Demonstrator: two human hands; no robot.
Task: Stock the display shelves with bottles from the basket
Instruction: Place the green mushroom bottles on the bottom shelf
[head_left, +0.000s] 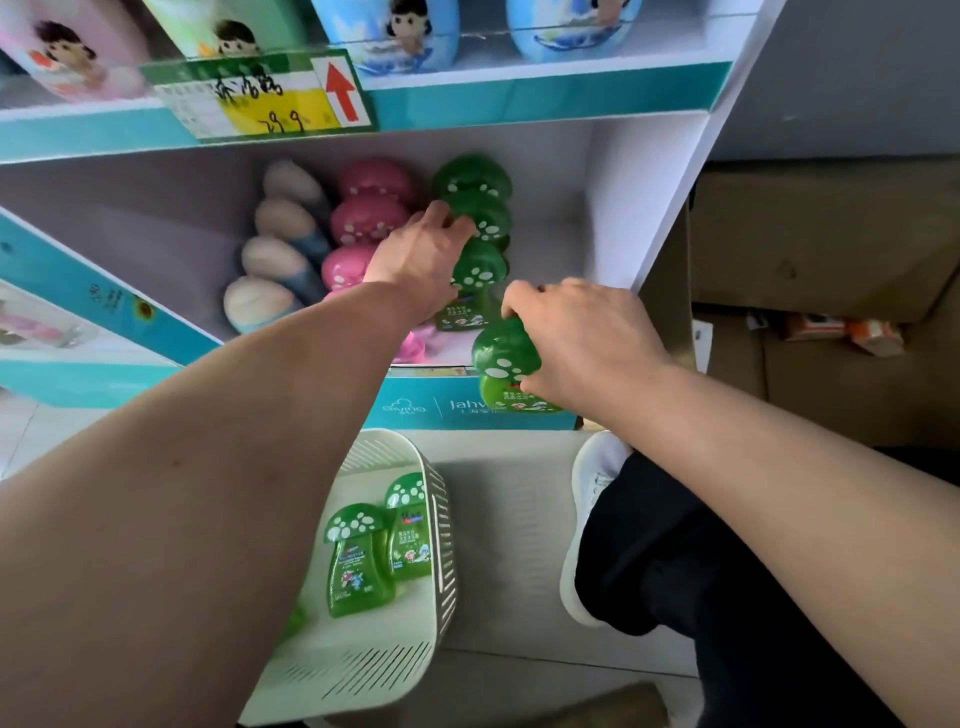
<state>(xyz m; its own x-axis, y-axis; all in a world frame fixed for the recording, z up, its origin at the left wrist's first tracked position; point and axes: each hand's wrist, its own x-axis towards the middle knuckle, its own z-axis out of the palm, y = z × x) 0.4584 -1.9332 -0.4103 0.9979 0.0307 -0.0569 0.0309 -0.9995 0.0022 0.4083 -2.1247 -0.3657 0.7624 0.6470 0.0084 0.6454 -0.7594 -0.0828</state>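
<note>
Two spare bottles (358, 556) wait in the basket (441, 525) below. Left hand (415, 254) reaches into the shelf's green row (475, 267), likely steadying it; grip or push, I cannot tell. Right hand (582, 338) clutches a green bottle (501, 358) by its cap at the shelf front, ready to slot in.

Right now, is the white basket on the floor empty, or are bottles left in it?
Not empty: the basket holds at least two green mushroom-capped bottles, lying side by side.

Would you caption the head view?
Right hand holds a green mushroom-capped bottle at the shelf; left hand touches shelved bottles.
</note>
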